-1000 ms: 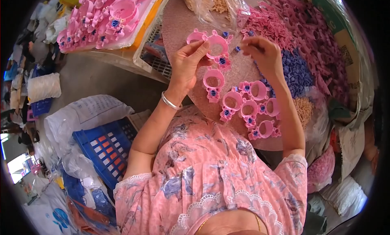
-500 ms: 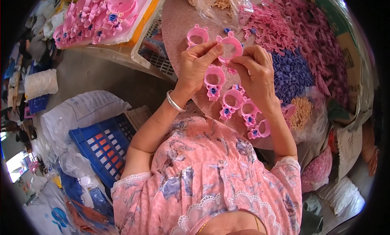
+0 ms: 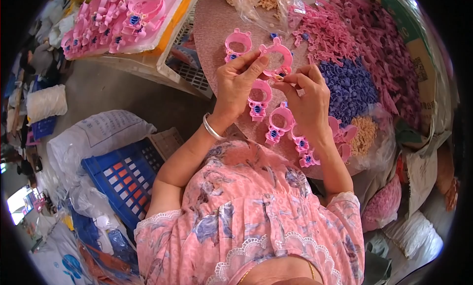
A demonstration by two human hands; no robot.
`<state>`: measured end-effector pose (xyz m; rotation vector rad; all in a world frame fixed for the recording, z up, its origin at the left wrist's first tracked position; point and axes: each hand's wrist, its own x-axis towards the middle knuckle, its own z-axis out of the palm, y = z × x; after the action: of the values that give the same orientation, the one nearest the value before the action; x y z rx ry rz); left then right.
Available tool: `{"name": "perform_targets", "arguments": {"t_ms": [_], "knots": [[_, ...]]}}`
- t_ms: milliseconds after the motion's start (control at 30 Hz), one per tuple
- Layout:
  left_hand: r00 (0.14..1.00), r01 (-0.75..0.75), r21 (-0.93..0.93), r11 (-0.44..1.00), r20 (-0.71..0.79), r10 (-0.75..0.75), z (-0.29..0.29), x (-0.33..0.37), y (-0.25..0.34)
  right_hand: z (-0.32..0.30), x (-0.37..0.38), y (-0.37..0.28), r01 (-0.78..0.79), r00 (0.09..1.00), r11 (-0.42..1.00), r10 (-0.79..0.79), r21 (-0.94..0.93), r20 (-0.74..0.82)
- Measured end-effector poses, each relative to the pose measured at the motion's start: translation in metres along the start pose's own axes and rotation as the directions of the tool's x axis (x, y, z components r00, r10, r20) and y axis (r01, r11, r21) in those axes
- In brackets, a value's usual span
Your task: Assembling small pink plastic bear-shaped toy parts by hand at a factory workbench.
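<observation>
Held part: a pink plastic ring part with small ear-like knobs, raised above the desk between the two hands.
Left hand: its grip is clamped on the ring part's left edge, thumb against forefinger; a silver bangle circles the wrist.
Right hand: thumb and forefinger meet the ring part's lower end, close together; a pale speck shows there, too small to identify, and whether the grip is clamped on it cannot be told.
Nearby rings: similar pink rings with blue inserts lie around the hands, one beyond the left hand, others nearer the body, some partly hidden by the right forearm.
Loose pieces: right of the hands, a blue heap lies below small pink pieces, with darker pink parts farther right and beige pieces nearer the body.
Far edge: a clear plastic bag with more beige pieces.
Left side: pink ring assemblies piled on a pale crate; nearer, a blue basket beside a white sack.
</observation>
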<state>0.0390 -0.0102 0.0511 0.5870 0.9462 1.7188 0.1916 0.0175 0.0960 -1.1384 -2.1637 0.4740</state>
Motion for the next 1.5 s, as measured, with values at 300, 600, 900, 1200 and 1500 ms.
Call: {"name": "perform_targets", "arguments": {"t_ms": [300,600,900,1200,1500], "knots": [[0.998,-0.059,0.092,0.994,-0.012,0.061,0.007,-0.012,-0.001,-0.004,-0.011,-0.014,-0.127,0.988,0.985,0.136,0.118,-0.072],[0.994,-0.108,0.201,0.974,0.021,0.106,0.01,-0.02,0.005,0.001,-0.019,-0.01,0.019,0.989,0.999,-0.014,0.028,-0.144],[0.993,-0.118,0.167,0.979,0.028,0.115,0.001,-0.009,0.003,-0.009,-0.013,0.005,-0.136,0.986,0.96,0.154,0.246,-0.057],[0.996,0.057,0.102,0.993,0.061,-0.063,0.004,0.002,0.013,-0.001,-0.023,0.019,-0.595,0.794,0.325,0.379,0.735,0.475],[0.559,-0.702,0.712,-0.017,0.565,0.607,0.008,-0.028,0.003,0.005,-0.028,0.012,-0.44,0.858,0.429,0.459,0.789,0.229]]}}
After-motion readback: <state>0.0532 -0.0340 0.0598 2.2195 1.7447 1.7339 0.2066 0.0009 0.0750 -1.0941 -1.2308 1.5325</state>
